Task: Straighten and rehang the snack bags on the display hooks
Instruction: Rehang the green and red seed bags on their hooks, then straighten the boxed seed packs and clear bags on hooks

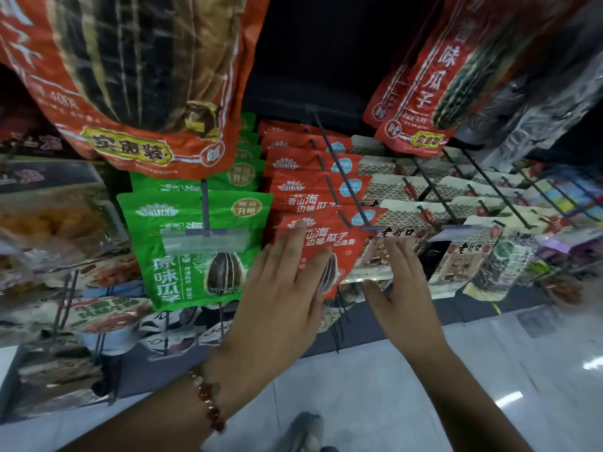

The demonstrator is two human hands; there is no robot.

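Note:
A row of red sunflower-seed bags hangs on a long dark display hook [339,177]. The front red bag [342,246] is tilted, its top leaning left. My left hand [280,295] lies flat against that bag's left side, fingers straight, index tip near its top edge. My right hand [404,288] is spread open just right of the bag, fingertips near the hook's end and the beige bag [401,220] behind. Green seed bags [182,256] hang on the hook to the left, behind a price-tag holder [205,239].
Large orange seed bags [137,79] hang overhead at left, and similar ones [434,86] at right. More beige bags [466,256] fill hooks to the right. Lower hooks hold other snack packs [107,314]. A pale tiled floor [391,402] lies below.

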